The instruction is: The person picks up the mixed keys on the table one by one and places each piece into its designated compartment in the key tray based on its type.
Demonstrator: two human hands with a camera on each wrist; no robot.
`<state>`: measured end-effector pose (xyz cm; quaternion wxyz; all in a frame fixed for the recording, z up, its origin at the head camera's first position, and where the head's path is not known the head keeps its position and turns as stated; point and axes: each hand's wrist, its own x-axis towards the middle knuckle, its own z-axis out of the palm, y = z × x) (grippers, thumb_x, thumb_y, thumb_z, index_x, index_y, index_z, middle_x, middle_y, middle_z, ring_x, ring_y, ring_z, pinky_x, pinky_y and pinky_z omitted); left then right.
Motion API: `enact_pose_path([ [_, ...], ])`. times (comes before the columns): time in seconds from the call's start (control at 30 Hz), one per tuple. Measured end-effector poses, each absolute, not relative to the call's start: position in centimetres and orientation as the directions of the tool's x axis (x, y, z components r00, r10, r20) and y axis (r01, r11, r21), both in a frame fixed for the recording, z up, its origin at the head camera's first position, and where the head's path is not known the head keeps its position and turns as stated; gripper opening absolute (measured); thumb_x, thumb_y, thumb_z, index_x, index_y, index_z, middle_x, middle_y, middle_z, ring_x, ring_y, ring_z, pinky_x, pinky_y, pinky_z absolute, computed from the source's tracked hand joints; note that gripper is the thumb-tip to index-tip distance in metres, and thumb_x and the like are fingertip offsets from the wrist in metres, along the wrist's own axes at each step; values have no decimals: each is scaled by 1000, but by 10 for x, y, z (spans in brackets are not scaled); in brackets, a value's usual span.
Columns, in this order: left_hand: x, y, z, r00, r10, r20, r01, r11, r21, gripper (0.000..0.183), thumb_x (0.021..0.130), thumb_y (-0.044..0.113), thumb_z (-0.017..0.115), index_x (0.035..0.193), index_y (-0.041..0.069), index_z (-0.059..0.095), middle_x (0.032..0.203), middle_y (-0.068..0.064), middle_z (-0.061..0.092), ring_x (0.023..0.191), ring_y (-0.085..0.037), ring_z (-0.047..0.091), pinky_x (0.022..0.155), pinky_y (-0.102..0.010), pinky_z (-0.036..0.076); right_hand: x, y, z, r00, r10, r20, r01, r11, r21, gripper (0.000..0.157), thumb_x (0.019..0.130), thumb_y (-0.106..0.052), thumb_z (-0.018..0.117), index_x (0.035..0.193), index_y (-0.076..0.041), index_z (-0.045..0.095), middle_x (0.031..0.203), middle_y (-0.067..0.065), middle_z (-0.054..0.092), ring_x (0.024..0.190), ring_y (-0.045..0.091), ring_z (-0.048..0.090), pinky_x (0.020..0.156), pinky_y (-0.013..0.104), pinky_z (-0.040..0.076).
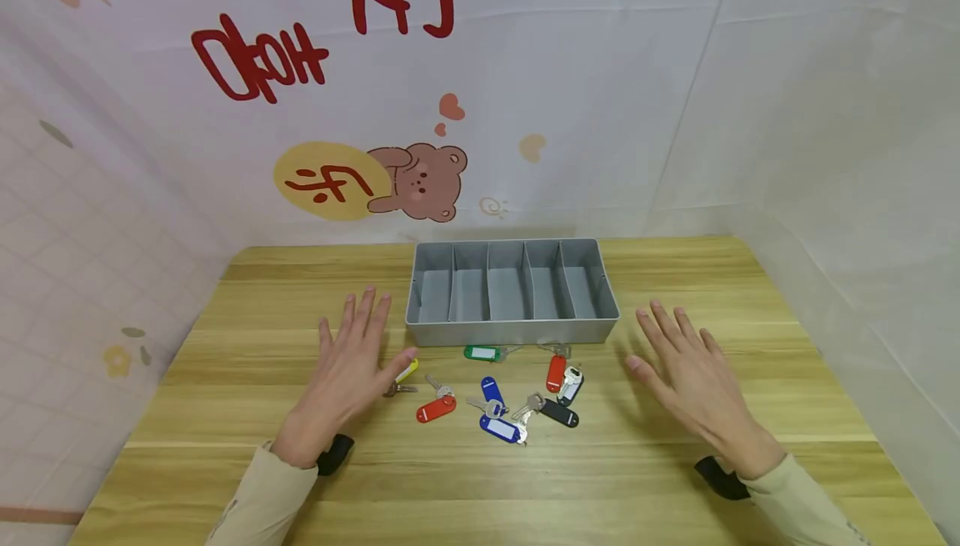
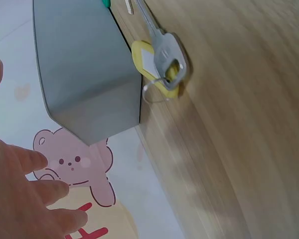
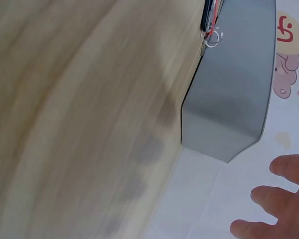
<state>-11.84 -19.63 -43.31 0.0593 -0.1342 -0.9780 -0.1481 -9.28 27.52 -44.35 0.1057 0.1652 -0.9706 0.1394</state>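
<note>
Keys (image 1: 492, 408) | scattered before tray (image 1: 517, 333), perhaps for easy reach | left hand (image 1: 347, 369), right hand (image 1: 690, 379): fingers spread, holding nothing, either side, likely leaving most keys uncovered

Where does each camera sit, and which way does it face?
Head: worn on the head, facing forward and down at the gray tray and key tags; left hand, right hand and sleeves show.
Left wrist: on that wrist, facing the tray and yellow tag; left fingers show.
Right wrist: on that wrist, facing the tray and table; right fingers show.
Both wrist views share the tray and bear print.
</note>
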Motion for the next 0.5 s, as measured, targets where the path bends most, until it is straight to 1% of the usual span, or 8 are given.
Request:
enact_pose_path([
  [0.2,-121,-191,-433,-952,260,163,297,915,274,93,99,65,53,164,5,25,171,-21,15,155,-48,12,111,-82,10,-90,273,-446,-906,-309,288,-385,886,-259,70,105,-43,56,161,-8,36,167,17,28,150,49,27,112,74,25],
  [0.33,-122,-187,-433,-945,282,166,318,909,269,93,100,65,52,164,3,24,171,-20,14,156,-45,13,113,-80,10,-88,271,-446,-902,-319,291,-397,878,-269,69,104,-42,57,161,-7,37,166,19,32,149,49,29,113,73,25],
  [0.5,-127,-181,-431,-934,315,169,351,898,264,95,100,66,51,164,1,21,172,-17,11,157,-40,11,115,-78,11,-85,269,-447,-896,-338,289,-416,867,-274,68,105,-40,57,160,-6,38,168,14,28,149,49,30,116,70,23],
])
